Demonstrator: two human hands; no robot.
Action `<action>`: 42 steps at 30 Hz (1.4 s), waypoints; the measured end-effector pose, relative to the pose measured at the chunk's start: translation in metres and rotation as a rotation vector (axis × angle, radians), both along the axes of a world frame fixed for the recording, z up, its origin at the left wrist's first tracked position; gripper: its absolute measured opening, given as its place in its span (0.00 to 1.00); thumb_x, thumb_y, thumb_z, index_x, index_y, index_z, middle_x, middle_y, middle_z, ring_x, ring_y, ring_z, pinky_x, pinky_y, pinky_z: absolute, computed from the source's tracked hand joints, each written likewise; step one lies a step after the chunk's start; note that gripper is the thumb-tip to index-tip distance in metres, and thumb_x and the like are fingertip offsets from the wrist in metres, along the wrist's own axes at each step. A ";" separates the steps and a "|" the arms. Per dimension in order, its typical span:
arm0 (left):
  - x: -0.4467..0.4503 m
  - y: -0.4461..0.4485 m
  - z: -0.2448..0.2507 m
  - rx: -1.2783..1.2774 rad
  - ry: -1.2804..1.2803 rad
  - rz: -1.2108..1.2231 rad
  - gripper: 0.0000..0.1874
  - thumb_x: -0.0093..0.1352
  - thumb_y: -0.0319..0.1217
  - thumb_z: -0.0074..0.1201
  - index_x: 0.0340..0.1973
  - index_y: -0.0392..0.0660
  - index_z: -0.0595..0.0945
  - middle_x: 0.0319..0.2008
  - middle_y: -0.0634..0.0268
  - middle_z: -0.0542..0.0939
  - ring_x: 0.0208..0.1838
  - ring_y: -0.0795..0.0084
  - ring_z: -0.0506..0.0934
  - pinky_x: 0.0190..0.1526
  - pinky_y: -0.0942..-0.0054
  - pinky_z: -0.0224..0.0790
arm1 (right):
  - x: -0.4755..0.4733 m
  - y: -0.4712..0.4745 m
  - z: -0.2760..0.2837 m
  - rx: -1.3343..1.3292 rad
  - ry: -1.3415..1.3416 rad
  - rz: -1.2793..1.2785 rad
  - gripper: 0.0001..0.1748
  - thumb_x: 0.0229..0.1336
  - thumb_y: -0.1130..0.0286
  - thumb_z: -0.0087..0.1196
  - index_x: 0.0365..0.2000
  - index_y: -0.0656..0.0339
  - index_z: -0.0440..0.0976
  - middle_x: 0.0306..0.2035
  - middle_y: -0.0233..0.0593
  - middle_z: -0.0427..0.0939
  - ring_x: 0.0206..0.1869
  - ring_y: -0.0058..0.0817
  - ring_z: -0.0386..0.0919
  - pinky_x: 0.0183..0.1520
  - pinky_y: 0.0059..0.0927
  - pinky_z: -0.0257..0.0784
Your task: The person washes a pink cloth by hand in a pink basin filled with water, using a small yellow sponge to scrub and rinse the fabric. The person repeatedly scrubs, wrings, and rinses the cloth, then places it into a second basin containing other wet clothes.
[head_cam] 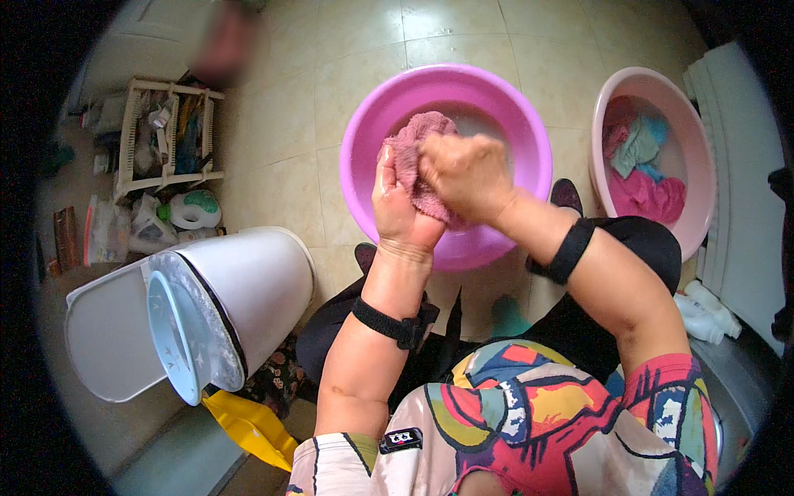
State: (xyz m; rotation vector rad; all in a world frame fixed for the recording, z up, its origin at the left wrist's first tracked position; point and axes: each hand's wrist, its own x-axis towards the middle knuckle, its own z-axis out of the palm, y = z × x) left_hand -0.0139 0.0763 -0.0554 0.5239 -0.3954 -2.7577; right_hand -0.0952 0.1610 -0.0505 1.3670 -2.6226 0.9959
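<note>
A wet, dusty-pink terry cloth (428,124) is gripped between my two hands above a purple plastic basin (358,149). My left hand (400,214) lies palm up under the cloth, with its thumb along the cloth's left edge. Closed in a fist on the cloth's right side is my right hand (468,173), slightly blurred; the fingers' inner side is hidden. Cloudy water (477,118) shows inside the basin behind the cloth.
To the right, a pale pink tub (700,155) holds wet coloured fabrics (648,192). A white toilet (267,279) stands at left with a light-blue basin (158,310) resting on it. Beyond are a cream plastic rack (170,183) and a detergent bottle (201,208). White bottles (707,313) lie at far right.
</note>
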 end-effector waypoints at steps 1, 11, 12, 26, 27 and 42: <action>0.001 -0.001 0.000 0.071 -0.024 -0.029 0.23 0.76 0.41 0.35 0.57 0.39 0.73 0.57 0.54 0.75 0.61 0.56 0.72 0.66 0.56 0.59 | -0.001 0.000 0.001 -0.032 0.059 -0.097 0.12 0.60 0.61 0.49 0.25 0.56 0.72 0.21 0.44 0.79 0.23 0.41 0.81 0.24 0.44 0.75; 0.004 -0.006 -0.002 0.128 -0.006 -0.034 0.24 0.76 0.41 0.34 0.57 0.37 0.72 0.58 0.51 0.74 0.62 0.54 0.71 0.68 0.54 0.56 | 0.004 0.000 -0.004 -0.004 0.090 -0.141 0.20 0.64 0.53 0.47 0.24 0.56 0.75 0.19 0.42 0.79 0.22 0.41 0.80 0.24 0.43 0.75; 0.004 -0.005 -0.002 0.178 0.013 -0.051 0.24 0.76 0.41 0.32 0.58 0.36 0.72 0.59 0.51 0.74 0.63 0.54 0.70 0.68 0.53 0.55 | 0.003 0.001 -0.005 -0.056 0.057 -0.247 0.20 0.65 0.53 0.46 0.25 0.56 0.75 0.20 0.43 0.80 0.23 0.40 0.81 0.24 0.43 0.75; 0.005 -0.011 -0.001 0.146 0.068 -0.060 0.23 0.76 0.41 0.34 0.57 0.39 0.73 0.58 0.54 0.75 0.62 0.55 0.71 0.68 0.54 0.57 | 0.004 0.002 0.003 -0.018 0.122 -0.008 0.16 0.63 0.55 0.50 0.28 0.56 0.76 0.19 0.41 0.76 0.23 0.39 0.79 0.24 0.39 0.73; 0.004 -0.011 -0.001 0.092 0.051 -0.037 0.23 0.76 0.41 0.34 0.56 0.39 0.73 0.57 0.54 0.75 0.62 0.56 0.71 0.68 0.54 0.57 | 0.006 0.000 0.006 0.045 -0.026 0.015 0.15 0.64 0.56 0.49 0.29 0.54 0.76 0.21 0.40 0.76 0.22 0.40 0.78 0.24 0.40 0.73; 0.004 0.000 0.007 0.146 0.075 -0.110 0.23 0.76 0.39 0.38 0.61 0.39 0.69 0.63 0.55 0.70 0.68 0.58 0.65 0.71 0.55 0.49 | -0.019 0.001 0.011 0.005 -0.015 -0.194 0.20 0.65 0.53 0.46 0.28 0.57 0.77 0.20 0.40 0.78 0.24 0.39 0.80 0.27 0.41 0.74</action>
